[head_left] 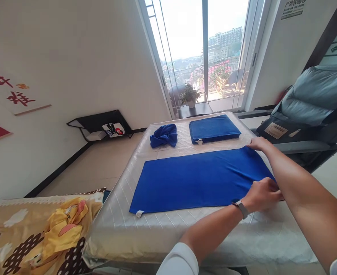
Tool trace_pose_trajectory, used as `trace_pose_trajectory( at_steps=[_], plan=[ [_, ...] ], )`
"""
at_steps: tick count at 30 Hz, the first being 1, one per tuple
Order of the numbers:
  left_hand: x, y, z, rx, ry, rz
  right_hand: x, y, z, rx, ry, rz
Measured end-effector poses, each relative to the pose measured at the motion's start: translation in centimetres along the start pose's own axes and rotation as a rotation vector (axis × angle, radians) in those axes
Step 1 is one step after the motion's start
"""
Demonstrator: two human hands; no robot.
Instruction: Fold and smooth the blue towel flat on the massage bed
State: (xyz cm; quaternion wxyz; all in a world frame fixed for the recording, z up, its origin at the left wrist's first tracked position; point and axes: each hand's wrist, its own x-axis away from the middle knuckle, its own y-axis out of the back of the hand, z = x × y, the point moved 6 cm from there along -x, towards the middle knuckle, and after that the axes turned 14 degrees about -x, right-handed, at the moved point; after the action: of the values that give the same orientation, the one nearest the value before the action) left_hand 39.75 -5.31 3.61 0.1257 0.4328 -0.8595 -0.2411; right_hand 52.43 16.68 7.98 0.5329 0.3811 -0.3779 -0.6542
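A blue towel (185, 179) lies spread out on the mattress (162, 233), with a white tag at its near left corner. My left hand (264, 194), with a watch on the wrist, grips the towel near its near right corner; that end lifts and creases. At the far right corner, my right hand (258, 144) pinches the towel's edge. Beyond it lies a neat stack of folded blue towels (214, 129) with a tag hanging out. To the left of the stack sits a crumpled blue towel (164, 135).
A grey recliner (311, 99) stands close on the right. At lower left is a patterned bedspread (16, 217) with yellow clothing (65, 229) on it. A potted plant (190, 95) stands before the glass door. A black rack (99, 124) is by the wall.
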Motion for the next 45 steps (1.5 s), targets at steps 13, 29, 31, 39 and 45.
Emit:
trace_pose_trajectory(
  at_steps=[13,29,31,39,45],
  plan=[
    [17.6,16.5,4.4,0.567,0.046,-0.381,3.4,-0.8,20.7,-1.016,0.086,0.302],
    [41.2,31.5,18.5,-0.742,0.685,-1.034,9.9,-24.1,51.2,-0.642,0.66,0.477],
    [40.9,31.1,19.2,-0.813,0.678,-0.991,10.3,-25.7,51.7,-0.598,0.668,0.51],
    [40.9,30.3,19.3,-0.899,0.697,-1.055,9.8,-28.7,51.2,-0.466,0.677,0.533],
    [40.7,30.3,19.9,-0.911,0.681,-1.011,9.9,-28.6,51.5,-0.489,0.649,0.504]
  ],
)
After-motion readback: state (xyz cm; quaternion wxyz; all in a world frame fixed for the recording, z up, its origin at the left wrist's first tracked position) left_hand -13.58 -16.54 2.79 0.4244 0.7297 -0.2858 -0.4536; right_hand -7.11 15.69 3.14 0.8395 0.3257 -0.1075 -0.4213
